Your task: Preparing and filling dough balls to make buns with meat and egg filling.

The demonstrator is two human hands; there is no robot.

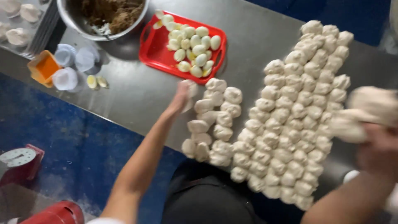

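My left hand [182, 96] reaches across the steel table [137, 95] and holds a small pale dough piece at the top of a cluster of dough balls [213, 120]. My right hand [379, 147] is at the right edge, closed around a large lump of dough [367, 110]; it is blurred. Between the hands lie several rows of portioned dough balls [298, 112], packed close together.
A red tray [151, 49] holds several halved boiled eggs [192, 45]. A metal bowl [78, 23] with brown filling stands at the back. An orange box [43, 68], white paper cups [66, 79] and a tray of shaped pieces [18, 25] are at the left. A red scale [18, 164] sits low on the blue floor.
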